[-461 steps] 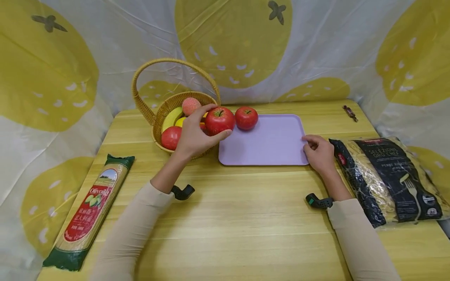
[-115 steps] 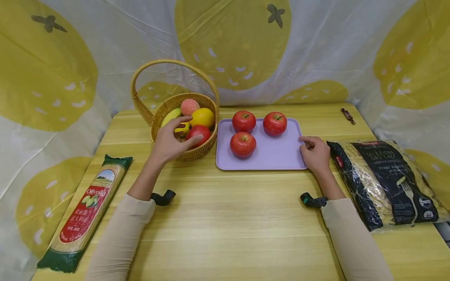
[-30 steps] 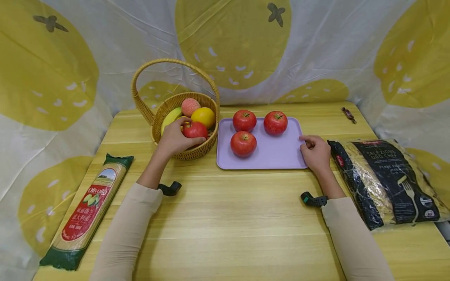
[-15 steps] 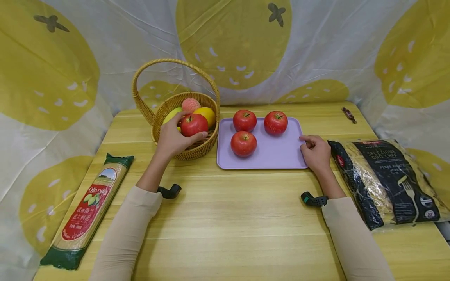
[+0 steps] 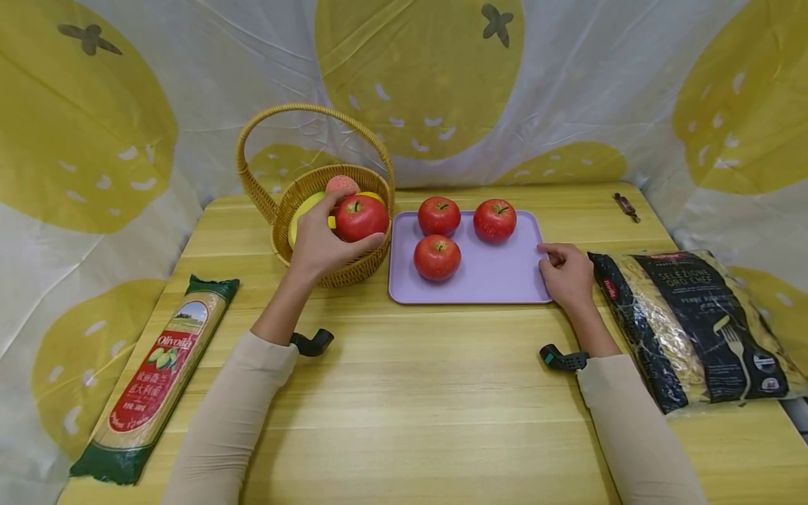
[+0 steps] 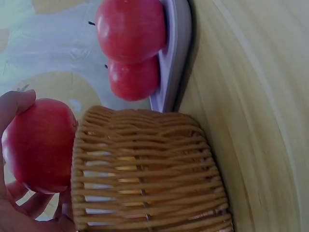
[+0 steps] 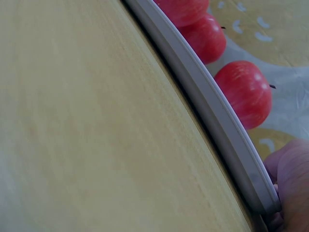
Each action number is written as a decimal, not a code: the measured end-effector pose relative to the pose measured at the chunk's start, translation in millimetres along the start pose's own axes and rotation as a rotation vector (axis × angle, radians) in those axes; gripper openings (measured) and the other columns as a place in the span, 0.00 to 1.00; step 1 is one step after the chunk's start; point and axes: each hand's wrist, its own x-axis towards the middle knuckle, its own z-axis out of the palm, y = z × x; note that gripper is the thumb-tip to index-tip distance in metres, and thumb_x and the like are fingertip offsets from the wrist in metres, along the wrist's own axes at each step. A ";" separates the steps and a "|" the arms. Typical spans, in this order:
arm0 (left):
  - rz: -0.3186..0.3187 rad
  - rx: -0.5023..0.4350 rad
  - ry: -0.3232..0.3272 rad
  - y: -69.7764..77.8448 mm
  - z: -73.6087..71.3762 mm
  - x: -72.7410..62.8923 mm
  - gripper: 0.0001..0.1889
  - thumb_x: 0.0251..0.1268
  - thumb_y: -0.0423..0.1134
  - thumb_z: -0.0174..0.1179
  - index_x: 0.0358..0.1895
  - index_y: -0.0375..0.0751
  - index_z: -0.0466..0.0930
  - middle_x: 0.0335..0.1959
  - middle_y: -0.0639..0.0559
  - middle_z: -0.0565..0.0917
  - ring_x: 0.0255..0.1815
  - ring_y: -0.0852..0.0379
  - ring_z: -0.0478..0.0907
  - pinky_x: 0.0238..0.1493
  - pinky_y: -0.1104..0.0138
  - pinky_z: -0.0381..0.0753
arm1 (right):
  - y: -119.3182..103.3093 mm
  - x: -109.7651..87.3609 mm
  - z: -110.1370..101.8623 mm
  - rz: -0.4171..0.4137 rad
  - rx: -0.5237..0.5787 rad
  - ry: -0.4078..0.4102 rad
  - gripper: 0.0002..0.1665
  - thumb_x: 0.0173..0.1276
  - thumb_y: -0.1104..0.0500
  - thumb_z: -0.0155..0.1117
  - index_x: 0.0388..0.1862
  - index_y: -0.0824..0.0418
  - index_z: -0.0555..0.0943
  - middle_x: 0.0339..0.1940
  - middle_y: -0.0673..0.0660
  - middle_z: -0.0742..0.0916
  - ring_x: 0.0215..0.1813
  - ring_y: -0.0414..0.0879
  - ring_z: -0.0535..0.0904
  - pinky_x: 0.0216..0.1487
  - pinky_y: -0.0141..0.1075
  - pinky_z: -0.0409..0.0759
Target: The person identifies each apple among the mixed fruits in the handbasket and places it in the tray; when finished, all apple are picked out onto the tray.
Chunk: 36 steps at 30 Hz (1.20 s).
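My left hand grips a red apple between thumb and fingers, over the right side of the wicker basket. In the left wrist view, that apple is above the rim of the woven basket. Behind it in the basket are a pink round fruit and partly hidden yellow fruit. Three red apples, at back left, back right and front left, sit on the lilac tray. My right hand pinches the tray's right edge; its fingertips are partly hidden in the right wrist view.
A spaghetti pack lies at the left of the wooden table. To the right of my right hand is a large penne bag. A small wrapped candy lies at the back right. The basket's tall handle arches upward.
Earlier, the tray gained a third apple. Within the last second, my left hand has lifted another apple from inside the basket and moved it slightly right. My right hand has stayed at the tray edge.
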 end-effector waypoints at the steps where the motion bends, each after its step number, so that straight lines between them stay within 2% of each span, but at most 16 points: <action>1: 0.003 -0.001 0.000 2.6 0.7 -0.2 0.42 0.43 0.62 0.80 0.65 0.55 0.76 0.59 0.52 0.82 0.57 0.52 0.79 0.55 0.53 0.85 | 0.0 -0.1 0.0 0.000 0.001 -0.001 0.18 0.71 0.62 0.60 0.56 0.59 0.88 0.38 0.60 0.81 0.39 0.48 0.72 0.39 0.35 0.68; 10: 0.045 0.006 0.001 22.4 10.5 0.3 0.43 0.42 0.64 0.80 0.65 0.56 0.77 0.59 0.53 0.83 0.56 0.54 0.79 0.54 0.54 0.85 | -0.2 0.2 0.8 0.013 0.003 -0.009 0.18 0.72 0.62 0.59 0.57 0.59 0.88 0.40 0.61 0.81 0.40 0.48 0.72 0.40 0.35 0.68; 15: 0.079 -0.025 -0.020 31.1 23.4 0.9 0.42 0.43 0.66 0.79 0.65 0.58 0.78 0.58 0.57 0.84 0.53 0.58 0.79 0.52 0.57 0.85 | -0.7 0.4 0.7 0.014 -0.001 -0.005 0.18 0.71 0.62 0.59 0.57 0.60 0.88 0.40 0.61 0.81 0.40 0.49 0.72 0.40 0.36 0.68; 20: 0.118 -0.067 -0.073 43.0 42.0 1.0 0.45 0.43 0.67 0.78 0.68 0.57 0.77 0.60 0.58 0.83 0.54 0.61 0.79 0.53 0.62 0.85 | -1.2 0.2 0.2 0.013 -0.002 -0.002 0.18 0.71 0.62 0.59 0.56 0.60 0.88 0.39 0.61 0.81 0.40 0.49 0.72 0.40 0.36 0.68; 27: 0.164 -0.146 -0.151 61.8 72.3 1.2 0.42 0.45 0.61 0.80 0.67 0.55 0.77 0.59 0.57 0.84 0.47 0.58 0.84 0.47 0.59 0.89 | -1.6 0.3 0.6 -0.002 0.002 0.002 0.18 0.71 0.62 0.60 0.56 0.60 0.88 0.39 0.60 0.81 0.39 0.48 0.71 0.40 0.35 0.67; 31: 0.179 -0.111 -0.173 71.8 89.3 -0.3 0.42 0.46 0.61 0.79 0.68 0.54 0.77 0.58 0.57 0.85 0.53 0.56 0.82 0.54 0.57 0.86 | -1.5 0.2 0.4 -0.004 0.004 0.003 0.18 0.72 0.62 0.60 0.56 0.60 0.88 0.39 0.60 0.81 0.40 0.48 0.71 0.40 0.35 0.66; 36: 0.157 -0.066 -0.193 83.1 109.8 -2.3 0.45 0.47 0.66 0.77 0.70 0.54 0.75 0.61 0.56 0.83 0.58 0.55 0.80 0.59 0.58 0.84 | 0.0 0.2 0.3 0.000 0.005 0.004 0.18 0.72 0.62 0.60 0.56 0.60 0.88 0.39 0.60 0.81 0.40 0.48 0.71 0.40 0.35 0.67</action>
